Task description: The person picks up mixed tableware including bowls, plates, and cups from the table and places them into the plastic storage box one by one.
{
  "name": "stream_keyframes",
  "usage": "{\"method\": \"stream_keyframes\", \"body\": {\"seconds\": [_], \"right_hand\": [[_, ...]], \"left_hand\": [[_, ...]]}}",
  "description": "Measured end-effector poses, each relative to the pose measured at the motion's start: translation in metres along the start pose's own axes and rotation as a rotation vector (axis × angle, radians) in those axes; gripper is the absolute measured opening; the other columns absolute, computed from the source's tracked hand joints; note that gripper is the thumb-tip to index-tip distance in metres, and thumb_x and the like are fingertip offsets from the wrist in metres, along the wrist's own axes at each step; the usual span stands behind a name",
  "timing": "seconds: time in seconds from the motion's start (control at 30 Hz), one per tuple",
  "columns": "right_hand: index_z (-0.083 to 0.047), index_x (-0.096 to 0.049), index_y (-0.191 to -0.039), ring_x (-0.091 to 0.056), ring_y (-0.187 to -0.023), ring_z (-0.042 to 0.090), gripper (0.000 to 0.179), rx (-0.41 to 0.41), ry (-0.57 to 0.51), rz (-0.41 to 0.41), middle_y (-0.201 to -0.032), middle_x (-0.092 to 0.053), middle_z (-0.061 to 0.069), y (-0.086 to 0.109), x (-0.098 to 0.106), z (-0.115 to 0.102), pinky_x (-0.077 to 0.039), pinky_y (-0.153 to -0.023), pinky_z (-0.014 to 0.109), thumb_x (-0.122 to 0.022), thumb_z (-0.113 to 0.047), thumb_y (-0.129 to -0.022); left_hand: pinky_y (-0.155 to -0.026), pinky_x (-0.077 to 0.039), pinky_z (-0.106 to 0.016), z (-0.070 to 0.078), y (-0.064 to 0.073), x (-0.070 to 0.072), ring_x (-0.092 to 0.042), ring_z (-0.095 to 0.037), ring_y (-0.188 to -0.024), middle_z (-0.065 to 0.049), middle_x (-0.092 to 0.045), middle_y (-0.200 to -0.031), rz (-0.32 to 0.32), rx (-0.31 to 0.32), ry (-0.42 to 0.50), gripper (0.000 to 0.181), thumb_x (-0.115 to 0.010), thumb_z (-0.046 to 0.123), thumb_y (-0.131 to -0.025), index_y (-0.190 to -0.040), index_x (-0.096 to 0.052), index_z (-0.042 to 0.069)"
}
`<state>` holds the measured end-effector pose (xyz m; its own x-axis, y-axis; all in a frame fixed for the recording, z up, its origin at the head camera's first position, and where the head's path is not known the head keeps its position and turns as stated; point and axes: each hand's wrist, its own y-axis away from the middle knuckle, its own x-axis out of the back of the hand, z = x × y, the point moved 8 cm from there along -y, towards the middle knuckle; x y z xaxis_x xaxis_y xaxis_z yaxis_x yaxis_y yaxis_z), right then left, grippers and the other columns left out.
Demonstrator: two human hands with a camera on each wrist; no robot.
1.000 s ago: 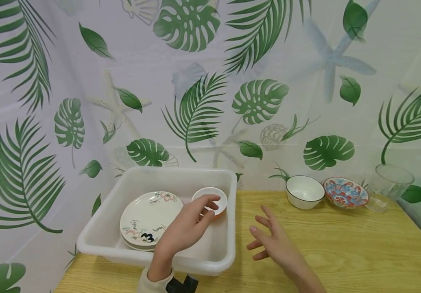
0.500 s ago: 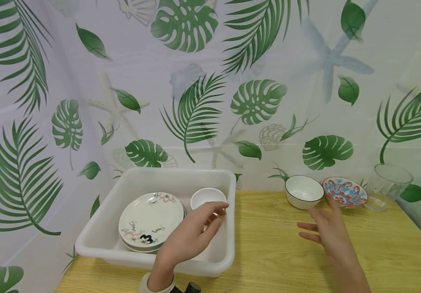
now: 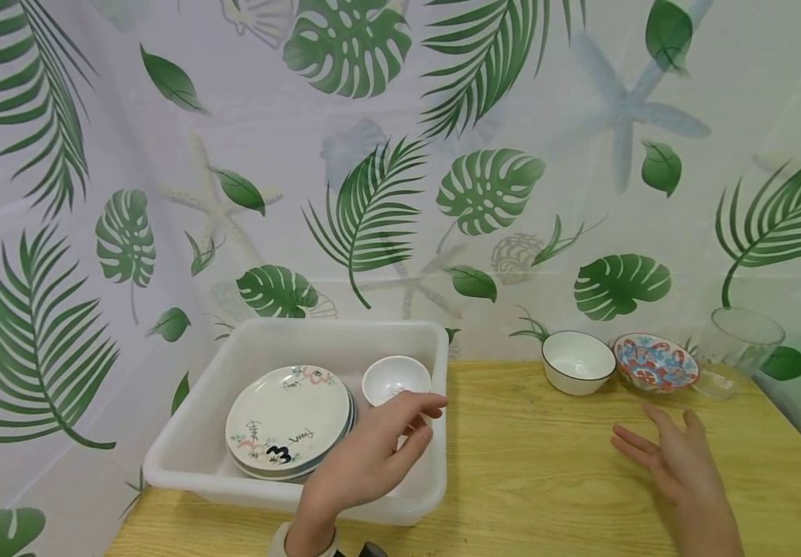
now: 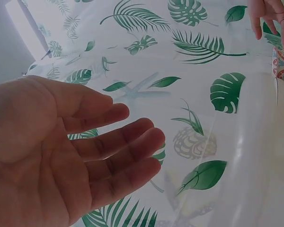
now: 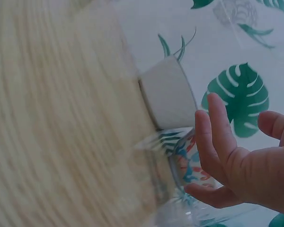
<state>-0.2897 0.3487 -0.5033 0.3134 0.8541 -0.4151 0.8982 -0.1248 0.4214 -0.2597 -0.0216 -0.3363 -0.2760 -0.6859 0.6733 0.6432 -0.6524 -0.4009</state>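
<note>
My left hand [image 3: 379,449] hovers over the front right part of a white plastic tub [image 3: 435,495], fingers relaxed and holding nothing. Inside the tub lie a stack of floral plates [image 3: 289,418] and a small white bowl [image 3: 395,375], whose near edge the left hand overlaps in the head view. Over the table at the right, my right hand [image 3: 679,460] has its fingers spread and nothing in them. Just beyond it stand a white bowl with a dark rim [image 3: 578,363] and a red and blue patterned bowl [image 3: 655,362], both apart from the fingers.
A clear drinking glass [image 3: 741,348] stands at the back right corner, beside the patterned bowl. The wooden table [image 3: 532,464] runs up to a leaf-printed curtain [image 3: 386,193] behind and at the left.
My right hand has moved rightward from beside the tub to in front of the patterned bowl. The left hand has shifted slightly right, showing more of the small bowl.
</note>
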Motion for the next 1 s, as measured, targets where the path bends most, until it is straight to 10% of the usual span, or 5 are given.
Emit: {"method": "stream_keyframes", "body": {"seconds": [0.53,1.0], "right_hand": [[-0.060,0.043,-0.129,-0.066,-0.086,0.018,0.102,-0.048,-0.257,0.002,-0.146,0.051,-0.010,-0.042,0.024,0.003,-0.044,-0.104,0.036,-0.051,-0.029,-0.102],[-0.061,0.035,-0.136,-0.070,-0.074,0.027,0.103,-0.048,-0.295,0.048,-0.158,0.027,-0.016,-0.082,0.038,-0.015,-0.055,-0.087,0.045,-0.054,-0.025,-0.100]], "left_hand": [[-0.085,-0.051,-0.020,0.006,0.002,-0.001,-0.062,-0.008,-0.097,-0.003,-0.061,-0.125,-0.030,-0.044,-0.028,0.029,-0.049,0.013,-0.105,-0.132,-0.057,0.008],[-0.083,-0.051,-0.017,0.005,0.003,-0.002,-0.061,-0.006,-0.096,-0.002,-0.060,-0.124,-0.034,-0.056,-0.073,0.030,-0.051,0.012,-0.104,-0.133,-0.057,0.009]]}}
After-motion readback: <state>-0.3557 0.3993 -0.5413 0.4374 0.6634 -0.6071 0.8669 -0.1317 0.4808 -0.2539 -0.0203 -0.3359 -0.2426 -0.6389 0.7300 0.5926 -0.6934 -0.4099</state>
